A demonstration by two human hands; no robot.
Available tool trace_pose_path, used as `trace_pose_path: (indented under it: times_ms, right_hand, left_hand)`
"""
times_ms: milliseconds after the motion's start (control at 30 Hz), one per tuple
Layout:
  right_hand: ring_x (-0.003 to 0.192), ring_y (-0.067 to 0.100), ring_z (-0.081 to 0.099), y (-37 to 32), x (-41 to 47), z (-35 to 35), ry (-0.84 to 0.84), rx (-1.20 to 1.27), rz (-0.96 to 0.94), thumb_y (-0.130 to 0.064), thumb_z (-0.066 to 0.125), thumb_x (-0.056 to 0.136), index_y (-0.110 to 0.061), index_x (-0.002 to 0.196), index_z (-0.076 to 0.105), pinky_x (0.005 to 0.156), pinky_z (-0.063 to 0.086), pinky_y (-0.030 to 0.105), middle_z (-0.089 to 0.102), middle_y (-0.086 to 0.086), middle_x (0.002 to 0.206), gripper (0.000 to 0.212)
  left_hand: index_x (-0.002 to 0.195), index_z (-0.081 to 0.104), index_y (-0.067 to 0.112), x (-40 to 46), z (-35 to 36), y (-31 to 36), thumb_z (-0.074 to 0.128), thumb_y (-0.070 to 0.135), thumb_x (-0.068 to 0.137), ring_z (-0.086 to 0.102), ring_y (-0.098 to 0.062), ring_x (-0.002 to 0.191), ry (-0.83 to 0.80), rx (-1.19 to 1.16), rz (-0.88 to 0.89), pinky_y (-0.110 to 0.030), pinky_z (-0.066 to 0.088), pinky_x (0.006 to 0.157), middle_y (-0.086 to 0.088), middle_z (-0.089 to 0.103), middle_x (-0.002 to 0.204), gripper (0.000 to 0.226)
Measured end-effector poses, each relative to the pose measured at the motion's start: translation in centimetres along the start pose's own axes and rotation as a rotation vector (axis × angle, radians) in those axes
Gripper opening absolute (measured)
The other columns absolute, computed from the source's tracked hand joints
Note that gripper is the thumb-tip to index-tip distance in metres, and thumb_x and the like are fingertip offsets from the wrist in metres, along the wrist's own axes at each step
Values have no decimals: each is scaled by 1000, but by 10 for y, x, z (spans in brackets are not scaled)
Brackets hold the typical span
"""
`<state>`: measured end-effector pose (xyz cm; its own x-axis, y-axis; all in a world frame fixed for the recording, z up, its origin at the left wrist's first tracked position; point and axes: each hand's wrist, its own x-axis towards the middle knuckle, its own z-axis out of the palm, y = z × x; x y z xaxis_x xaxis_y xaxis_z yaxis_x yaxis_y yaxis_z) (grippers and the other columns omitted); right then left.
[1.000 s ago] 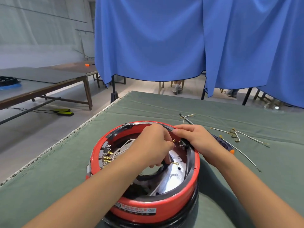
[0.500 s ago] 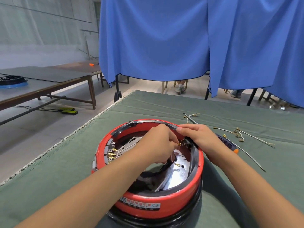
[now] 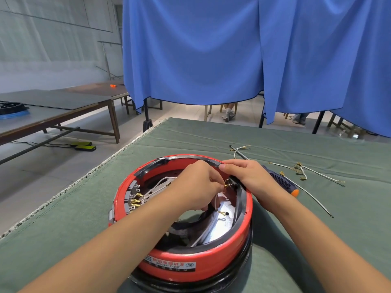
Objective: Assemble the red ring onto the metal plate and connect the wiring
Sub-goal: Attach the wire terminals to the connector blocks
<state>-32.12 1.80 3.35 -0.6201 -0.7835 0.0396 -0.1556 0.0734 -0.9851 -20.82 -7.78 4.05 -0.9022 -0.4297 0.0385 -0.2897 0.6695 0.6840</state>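
Red ring (image 3: 196, 264) sits on the green-covered worktop (image 3: 63, 229), seated over a black base; the shiny metal plate (image 3: 222, 226) shows inside it on the right. My left hand (image 3: 196, 187) reaches down inside the ring, fingers curled, pinching a brass terminal (image 3: 226, 185) on a white wire (image 3: 215, 203) at the ring's inner right wall. My right hand (image 3: 247, 176) rests over the ring's far right rim, fingers (image 3: 227, 166) bent and pressing the black connector block (image 3: 233, 182) there; I cannot tell whether they grip it. More brass terminals (image 3: 135, 200) line the left inner wall. A screwdriver (image 3: 283, 182) and loose wires (image 3: 304, 174) lie on the worktop to the right
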Motion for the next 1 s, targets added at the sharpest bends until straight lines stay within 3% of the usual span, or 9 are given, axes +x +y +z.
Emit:
trace_pose_path:
  times_ms: [233, 367, 533, 700, 867, 1000]
  right_hand:
    - [59, 4, 66, 0, 0, 0, 13, -6, 7, -12, 64, 89, -20, 81, 73, 54, 51, 14, 73, -2, 71, 14]
    - [62, 7, 66, 2, 1, 1, 16, -5, 4, -12, 63, 89, -15, 85, 74, 59, 53, 16, 73, 2, 75, 12]
    - [64, 9, 65, 3, 2, 2, 14, -9, 5, -11, 62, 90, -13, 87, 74, 64, 53, 17, 72, 3, 77, 12]
    - [63, 8, 63, 3, 1, 3, 21, -5, -2, -9, 61, 90, -9, 89, 73, 62, 52, 17, 71, 5, 77, 13]
    - [68, 12, 63, 4, 2, 3, 28, -16, 6, -11, 61, 90, -8, 91, 74, 65, 52, 20, 71, 7, 81, 13]
    - [60, 9, 63, 3, 1, 2, 40, 6, 10, -8, 62, 89, -5, 92, 73, 59, 52, 17, 70, 8, 78, 12]
  left_hand:
    - [79, 74, 21, 3, 3, 1, 62, 16, 88, 47, 6, 35, 50, 24, 33, -21, 37, 54, 14, 52, 48, 16]
    - [79, 76, 18, 3, 4, 2, 61, 16, 88, 45, -1, 43, 66, 1, 6, -24, 42, 59, 6, 62, 58, 18]
    - [83, 76, 17, 0, 5, 7, 59, 16, 89, 53, -18, 58, 120, 102, 9, -30, 48, 66, 7, 56, 57, 18]
    - [84, 75, 15, -2, 8, 11, 56, 17, 90, 66, -31, 82, 121, 122, 1, -40, 55, 77, -7, 71, 79, 20]
    - [77, 73, 16, -1, 9, 9, 58, 19, 90, 61, -23, 64, 122, 94, -13, -37, 56, 75, -3, 69, 67, 21]
    - [72, 72, 15, 1, 9, 8, 57, 16, 89, 51, -6, 37, 105, 60, -27, -23, 45, 52, 6, 57, 41, 22]
